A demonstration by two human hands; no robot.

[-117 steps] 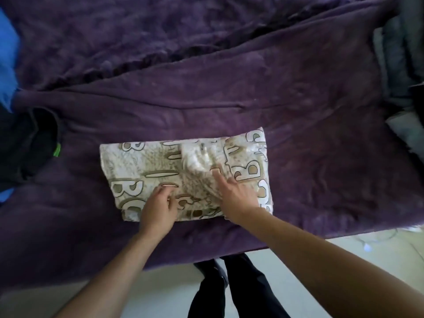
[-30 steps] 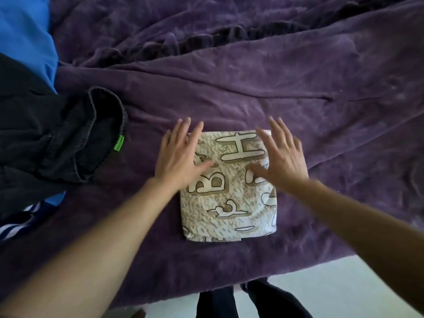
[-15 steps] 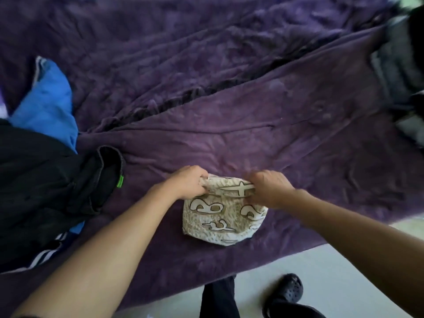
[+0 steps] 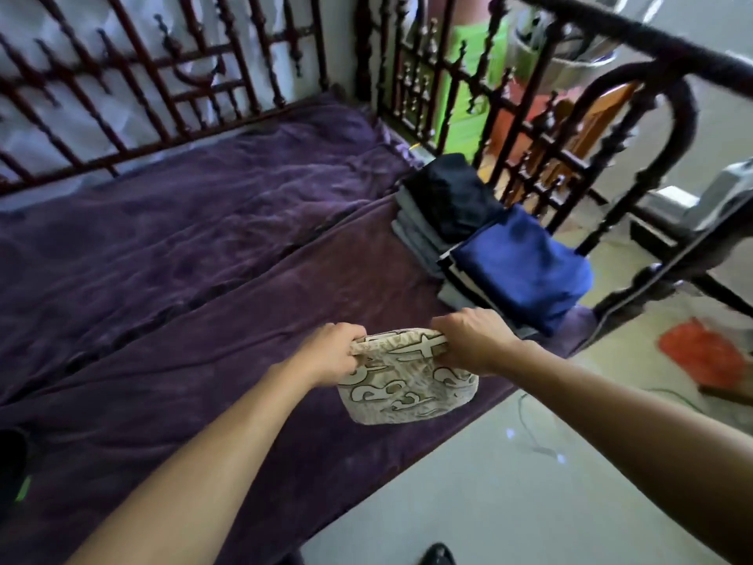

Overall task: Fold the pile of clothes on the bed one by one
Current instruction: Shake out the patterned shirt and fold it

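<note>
Both hands, left (image 4: 332,352) and right (image 4: 472,340), grip the folded patterned cloth (image 4: 407,381) at its top edge, apparently for carrying to the folded stack (image 4: 517,267).

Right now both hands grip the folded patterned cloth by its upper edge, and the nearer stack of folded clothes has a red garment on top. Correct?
No. The head view shows a blue garment topping the nearer stack, not red. The left hand and right hand do grip the folded patterned cloth by its upper edge.
</note>
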